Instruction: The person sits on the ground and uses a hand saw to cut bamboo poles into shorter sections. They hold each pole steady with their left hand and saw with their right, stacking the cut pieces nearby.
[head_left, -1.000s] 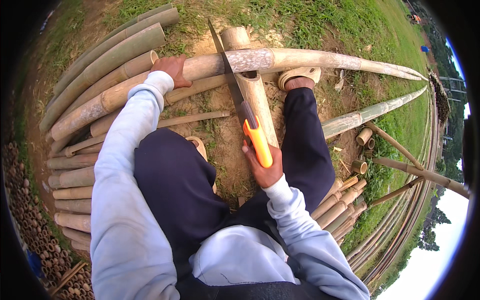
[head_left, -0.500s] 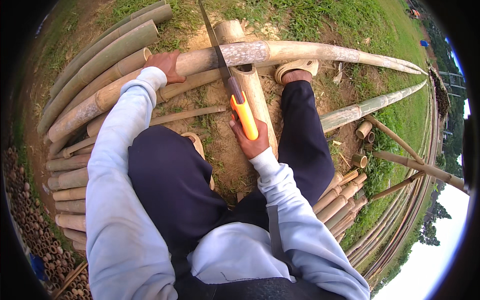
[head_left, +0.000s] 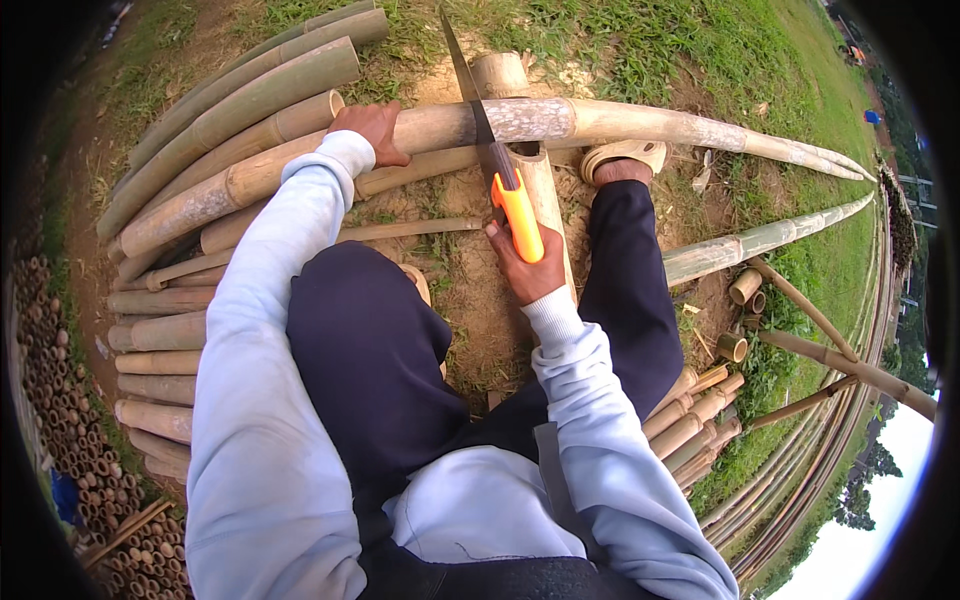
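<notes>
My right hand (head_left: 525, 265) is wrapped round the orange handle of a hand saw (head_left: 487, 135). Its long dark blade lies across a thick bamboo pole (head_left: 440, 128), beside a pale blotchy patch. Left of the blade, my left hand (head_left: 372, 133) grips the same pole from above, fingers closed over it. The pole runs from the pile at left to the far right and rests across a shorter bamboo log (head_left: 545, 200) on the ground. Whether the blade has bitten into the pole cannot be made out.
Thick bamboo lengths (head_left: 250, 95) lie stacked at left, with shorter cut pieces (head_left: 160, 360) below them. Many bamboo rings (head_left: 85, 470) fill the lower left. A greenish pole (head_left: 770, 238) and a bamboo trestle (head_left: 840, 360) stand right of my legs. My sandalled foot (head_left: 625, 160) is beside the log.
The whole view has shifted, so everything sits a little further right and lower. The saw remains across the pole at about the same spot, and both hands keep their grips.
</notes>
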